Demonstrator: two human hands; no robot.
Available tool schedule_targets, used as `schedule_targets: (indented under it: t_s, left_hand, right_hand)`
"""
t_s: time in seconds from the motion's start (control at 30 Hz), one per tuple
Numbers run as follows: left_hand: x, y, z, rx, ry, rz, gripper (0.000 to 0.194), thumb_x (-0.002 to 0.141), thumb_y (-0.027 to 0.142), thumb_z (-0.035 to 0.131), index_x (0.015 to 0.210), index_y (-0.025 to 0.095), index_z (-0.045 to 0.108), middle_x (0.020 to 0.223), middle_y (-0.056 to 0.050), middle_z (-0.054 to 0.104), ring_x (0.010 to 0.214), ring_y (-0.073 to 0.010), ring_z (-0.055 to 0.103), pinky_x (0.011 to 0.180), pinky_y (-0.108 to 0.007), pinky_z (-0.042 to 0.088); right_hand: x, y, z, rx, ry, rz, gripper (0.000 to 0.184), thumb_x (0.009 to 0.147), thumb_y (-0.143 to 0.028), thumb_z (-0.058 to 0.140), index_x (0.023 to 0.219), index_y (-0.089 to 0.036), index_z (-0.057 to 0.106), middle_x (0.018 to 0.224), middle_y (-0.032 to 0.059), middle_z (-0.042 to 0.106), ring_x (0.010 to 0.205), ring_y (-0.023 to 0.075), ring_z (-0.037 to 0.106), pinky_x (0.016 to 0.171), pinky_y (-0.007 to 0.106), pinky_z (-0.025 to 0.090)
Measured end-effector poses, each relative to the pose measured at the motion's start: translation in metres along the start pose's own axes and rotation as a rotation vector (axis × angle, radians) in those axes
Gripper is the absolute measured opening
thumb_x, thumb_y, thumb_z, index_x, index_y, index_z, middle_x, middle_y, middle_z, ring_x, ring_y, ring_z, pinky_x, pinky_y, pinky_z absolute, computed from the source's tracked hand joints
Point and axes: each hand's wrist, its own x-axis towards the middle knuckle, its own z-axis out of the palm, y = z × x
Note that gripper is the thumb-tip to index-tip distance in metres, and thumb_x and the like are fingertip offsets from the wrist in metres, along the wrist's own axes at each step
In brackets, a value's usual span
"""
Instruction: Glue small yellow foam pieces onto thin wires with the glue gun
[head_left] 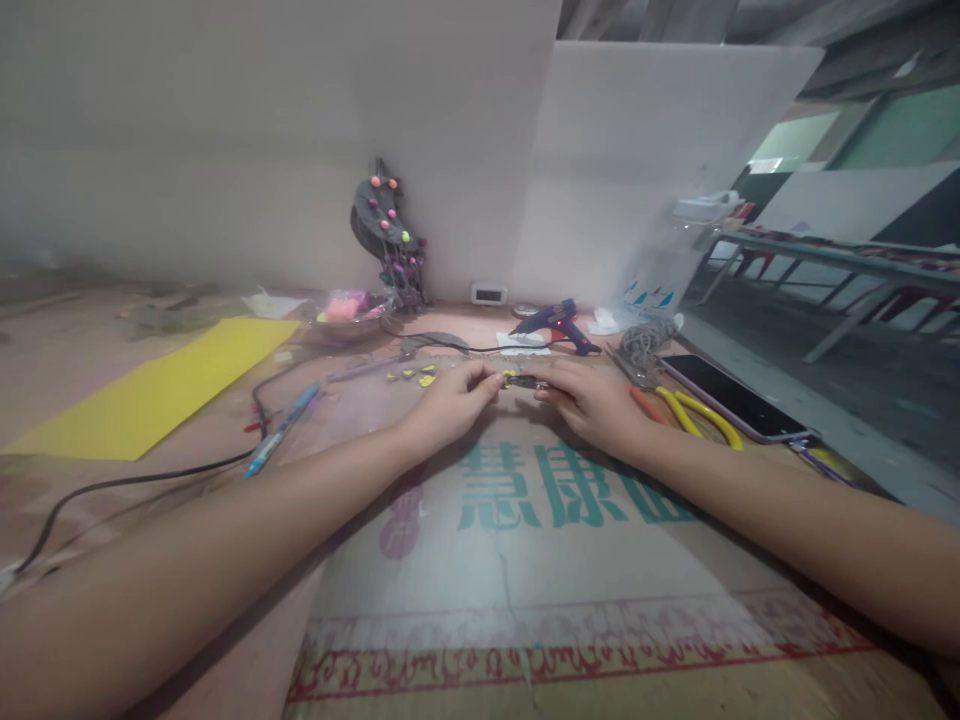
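Note:
My left hand is closed in a pinch at the middle of the work area, its fingertips on a small yellow piece. Opposite it, my right hand grips a small dark metal tool whose tip meets the yellow piece; its exact kind is too blurred to tell. Several small yellow cut pieces lie just left of my left hand. Both hands are over a printed cardboard sheet with green characters and a red patterned border.
A blue glue gun lies behind the hands. To the right are scissors, grey yarn and a phone. On the left lie yellow paper, a blue pen and a black cord. A grey crescent decoration stands behind.

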Motion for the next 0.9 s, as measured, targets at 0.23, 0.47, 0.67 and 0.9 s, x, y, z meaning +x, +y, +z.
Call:
schedule_targets:
  t_s: [0.23,0.47,0.67,0.9]
  left_hand:
    - [0.0,0.0,0.001,-0.011,-0.001,-0.015,0.025,0.09,0.033,0.049,0.072,0.017,0.053,0.061,0.003,0.05,0.058,-0.0115,0.044,0.057,-0.024,0.035]
    - [-0.001,0.001,0.0,-0.021,-0.008,-0.002,0.026,0.089,0.034,0.048,0.07,0.017,0.052,0.063,0.002,0.052,0.061,-0.0121,0.047,0.059,-0.024,0.037]
    - [-0.003,0.006,0.0,0.016,0.0,-0.019,0.025,0.09,0.031,0.047,0.07,0.017,0.052,0.062,0.003,0.051,0.061,-0.0127,0.047,0.061,-0.025,0.037]
    - [-0.006,0.011,-0.001,0.181,0.028,0.042,0.022,0.091,0.028,0.046,0.076,0.016,0.057,0.072,0.001,0.058,0.07,-0.0142,0.051,0.068,-0.026,0.038]
  right_hand:
    - [-0.001,0.001,0.0,0.034,-0.013,0.021,0.03,0.095,-0.024,0.047,0.12,-0.021,0.065,0.109,0.0101,0.07,0.102,0.0247,0.064,0.087,0.041,0.052]
    - [0.001,0.002,0.0,0.116,0.043,0.024,0.032,0.093,-0.024,0.051,0.122,-0.018,0.063,0.112,0.0137,0.068,0.106,0.0268,0.063,0.091,0.043,0.051]
    - [0.001,0.0,0.0,0.122,0.013,0.016,0.031,0.094,-0.026,0.049,0.121,-0.018,0.062,0.11,0.0139,0.068,0.107,0.0273,0.062,0.092,0.046,0.05]
    - [0.0,0.002,0.002,0.101,0.004,0.025,0.03,0.094,-0.027,0.049,0.121,-0.02,0.062,0.115,0.0121,0.067,0.109,0.0262,0.062,0.093,0.044,0.05]
